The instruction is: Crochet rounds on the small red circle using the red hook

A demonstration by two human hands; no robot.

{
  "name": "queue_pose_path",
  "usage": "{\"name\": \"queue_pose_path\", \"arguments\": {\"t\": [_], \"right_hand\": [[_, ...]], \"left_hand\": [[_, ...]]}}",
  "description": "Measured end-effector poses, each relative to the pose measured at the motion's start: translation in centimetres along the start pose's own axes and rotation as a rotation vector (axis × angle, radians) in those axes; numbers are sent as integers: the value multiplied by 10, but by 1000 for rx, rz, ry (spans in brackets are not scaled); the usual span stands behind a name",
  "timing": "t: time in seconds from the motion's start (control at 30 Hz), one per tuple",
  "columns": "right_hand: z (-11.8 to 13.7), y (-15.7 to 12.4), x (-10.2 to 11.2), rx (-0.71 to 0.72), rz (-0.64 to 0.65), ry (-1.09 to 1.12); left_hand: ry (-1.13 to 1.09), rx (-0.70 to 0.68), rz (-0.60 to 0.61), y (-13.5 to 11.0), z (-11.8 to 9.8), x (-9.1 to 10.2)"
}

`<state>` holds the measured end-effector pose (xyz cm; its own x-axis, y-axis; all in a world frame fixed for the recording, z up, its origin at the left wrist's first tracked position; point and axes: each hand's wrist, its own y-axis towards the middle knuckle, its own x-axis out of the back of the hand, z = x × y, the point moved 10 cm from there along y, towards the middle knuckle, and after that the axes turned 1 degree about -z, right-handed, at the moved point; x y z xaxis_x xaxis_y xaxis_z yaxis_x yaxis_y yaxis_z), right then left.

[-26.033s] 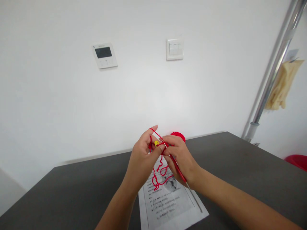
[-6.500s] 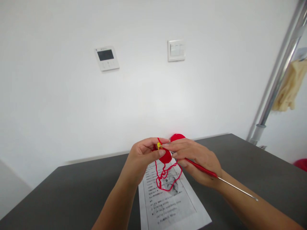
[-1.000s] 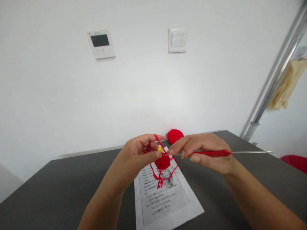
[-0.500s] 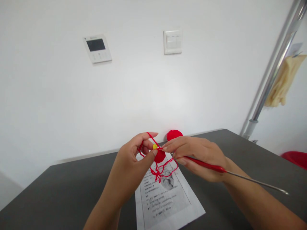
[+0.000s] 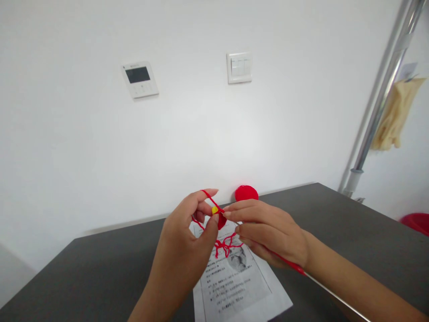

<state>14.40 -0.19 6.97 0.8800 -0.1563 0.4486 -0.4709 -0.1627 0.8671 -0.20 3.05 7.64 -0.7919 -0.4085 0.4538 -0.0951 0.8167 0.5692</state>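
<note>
Between thumb and fingers, my left hand (image 5: 187, 228) pinches a small red crochet piece (image 5: 221, 221) with a yellow stitch marker (image 5: 215, 209) at its upper edge. Red yarn (image 5: 210, 197) runs from the raised left index finger down to the piece. My right hand (image 5: 270, 228) is closed around a crochet hook (image 5: 295, 266) with a red grip and a long metal shaft. The hook's tip is at the piece, partly hidden by the right fingertips. A loose tangle of red yarn (image 5: 228, 244) dangles below the piece, over a printed sheet (image 5: 234, 290).
A ball of red yarn (image 5: 246, 192) rests at the back of the dark table (image 5: 110, 268), against the wall. On the wall are a panel with a screen (image 5: 140, 80) and a light switch (image 5: 239, 68). At right are a metal pole (image 5: 378, 112), a hanging yellowish cloth (image 5: 397, 116) and a red object (image 5: 415, 222).
My right hand has turned, so the hook's back end points lower and its grip is more covered by the palm. The crochet piece has tilted slightly in my left hand. The view has shifted a little.
</note>
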Motion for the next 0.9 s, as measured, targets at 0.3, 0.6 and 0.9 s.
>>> {"name": "queue_pose_path", "arguments": {"t": [0.3,0.6,0.9], "right_hand": [[-9,1,7,-110,-106,138],[-9,6,13,-164,-95,246],[-12,10,14,-201,-29,297]], "left_hand": [[-385,117,44,2,19,-7],[-861,311,226,7,30,-28],[-847,216,317,9,28,-28]]}}
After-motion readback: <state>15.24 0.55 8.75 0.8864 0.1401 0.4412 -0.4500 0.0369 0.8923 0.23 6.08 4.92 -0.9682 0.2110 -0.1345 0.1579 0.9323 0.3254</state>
